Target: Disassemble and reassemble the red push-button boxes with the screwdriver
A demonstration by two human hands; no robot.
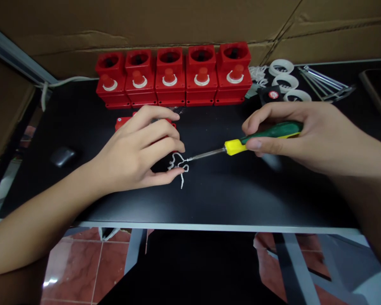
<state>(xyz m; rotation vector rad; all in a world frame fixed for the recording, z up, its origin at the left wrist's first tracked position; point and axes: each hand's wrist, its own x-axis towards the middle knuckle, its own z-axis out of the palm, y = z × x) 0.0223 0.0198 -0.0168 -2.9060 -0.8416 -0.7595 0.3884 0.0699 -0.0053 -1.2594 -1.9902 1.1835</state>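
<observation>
A screwdriver (235, 147) with a green and yellow handle is in my right hand (292, 135), gripped between thumb and fingers. Its metal shaft points left, and the tip touches or nearly touches a thin white cord (182, 180). The cord lies in loose loops at the fingertips of my left hand (142, 148), between the thumb and the curved fingers. Under that hand is a red plastic part (122, 122), mostly hidden by the palm and fingers. Whether the left fingers also press on this part is hidden.
Along the back stands a row of several red housings (170, 91) with round openings and red knobs. White rings (285, 83), metal rods (325, 82) and bundled white cord (258, 74) lie at back right. A dark object (62, 156) sits at left, a phone-like device (379, 91) at right.
</observation>
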